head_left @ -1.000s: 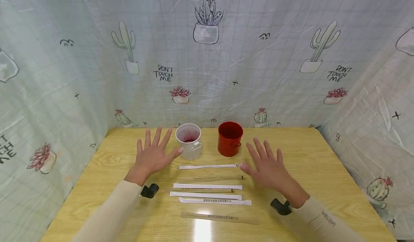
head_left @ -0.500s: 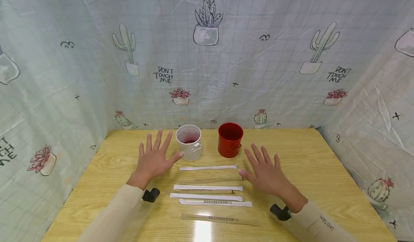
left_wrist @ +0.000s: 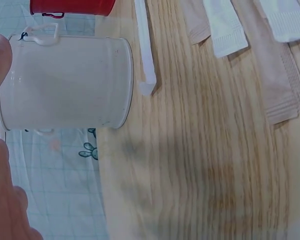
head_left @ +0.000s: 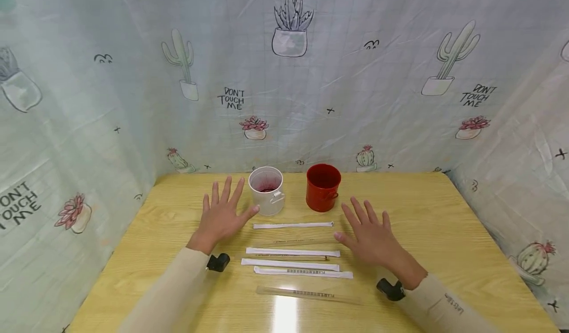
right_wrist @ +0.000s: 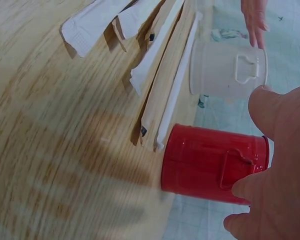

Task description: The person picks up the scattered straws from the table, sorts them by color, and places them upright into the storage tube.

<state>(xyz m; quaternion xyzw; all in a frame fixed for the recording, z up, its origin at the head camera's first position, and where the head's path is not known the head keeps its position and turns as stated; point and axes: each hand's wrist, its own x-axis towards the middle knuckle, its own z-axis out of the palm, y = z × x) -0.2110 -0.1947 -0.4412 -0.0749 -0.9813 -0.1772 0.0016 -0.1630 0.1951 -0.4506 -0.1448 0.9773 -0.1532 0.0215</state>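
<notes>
Head view: my left grip (head_left: 219,220) and right grip (head_left: 372,241) spread wide

Against half a second ago, everything has slid a little rightward and up in my sight, desk and backdrop together, so my head has turned slightly. Both grips have drawn back a touch toward me compared with one second ago. The buckets and packets keep their places relative to one another.

My palms face down, fingers straight and fanned, thumbs pointing inward. My left thumb is right by the white bucket (head_left: 261,202); whether it touches, I cannot tell. My right fingers reach just short of the red bucket (head_left: 320,197), off to its right. Both buckets stand upright side by side near the desk's far edge, the white one stained reddish inside. Between my wrists, seven straw packets lie crosswise in a loose ladder: four white straw packets (head_left: 293,225) and three tan straw packets (head_left: 306,295), one tan set apart nearest me.

Pale sleeves (head_left: 171,286) cover my forearms, a black wrist piece (head_left: 219,262) at each cuff. The desk (head_left: 413,209) is yellowish wood grain, with a bright glare patch close to me. Around it hangs a pale cloth backdrop (head_left: 382,96), printed with potted cacti and "DON'T TOUCH ME".
</notes>
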